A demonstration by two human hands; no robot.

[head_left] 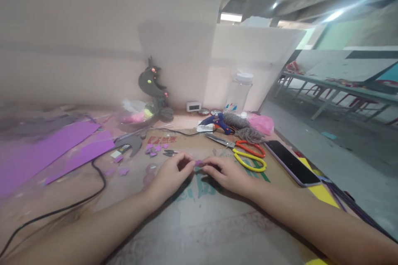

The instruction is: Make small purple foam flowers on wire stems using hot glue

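Between the fingertips of both hands is a small purple foam piece (pixel 198 163), partly covered by the fingers. My left hand (pixel 174 174) pinches it from the left, and my right hand (pixel 226 174) pinches it from the right. Just beyond my left hand lie small thread snips (pixel 169 153) and several purple cut-outs (pixel 157 148). Past my right hand rest large scissors (pixel 236 144) with one red and one yellow handle. A blue glue gun (pixel 219 123) is behind them, beside a bundle of grey yarn (pixel 238 122).
Purple sheets (pixel 62 149) and a black cable (pixel 99 174) lie at left. A phone (pixel 292 163) lies at right near yellow sheets (pixel 323 190). At the back stand a dark crescent ornament (pixel 149 85), a small clock (pixel 193 107) and a clear bottle (pixel 238 93).
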